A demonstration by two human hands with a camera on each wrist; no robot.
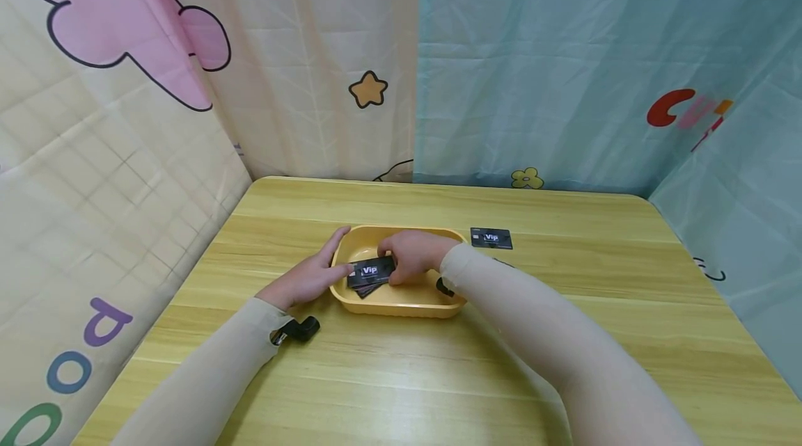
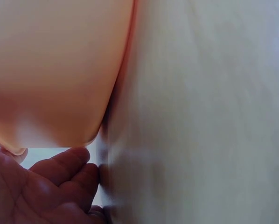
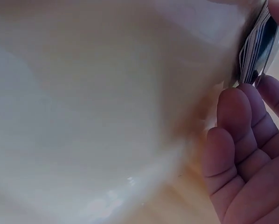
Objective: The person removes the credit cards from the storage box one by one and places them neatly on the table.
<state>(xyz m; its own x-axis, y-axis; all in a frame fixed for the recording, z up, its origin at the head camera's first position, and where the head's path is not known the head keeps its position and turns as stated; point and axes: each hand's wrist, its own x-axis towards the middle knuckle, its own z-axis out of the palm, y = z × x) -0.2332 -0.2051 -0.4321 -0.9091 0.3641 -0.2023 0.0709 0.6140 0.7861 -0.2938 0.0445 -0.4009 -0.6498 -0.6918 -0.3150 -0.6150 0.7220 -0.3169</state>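
A shallow yellow plastic basin [image 1: 401, 309] sits on the table. My left hand [image 1: 305, 281] holds its left end, with the thumb over the rim and the other fingers along the outside; the left wrist view shows those fingers [image 2: 67, 165] beside the end wall. Inside the basin, my right hand [image 1: 416, 255] pinches a black "Vip" card [image 1: 372, 271] at its right edge. Other dark cards [image 1: 366, 289] lie fanned beneath it. The right wrist view shows a stack of card edges [image 3: 252, 51] at the fingertips, with one card standing apart from the stack.
Another black "Vip" card [image 1: 491, 238] lies on the wooden table [image 1: 401, 376], right of the basin. Part of a dark item [image 1: 503, 263] shows behind my right sleeve. Printed curtains [image 1: 539, 70] hang round the table's back and sides.
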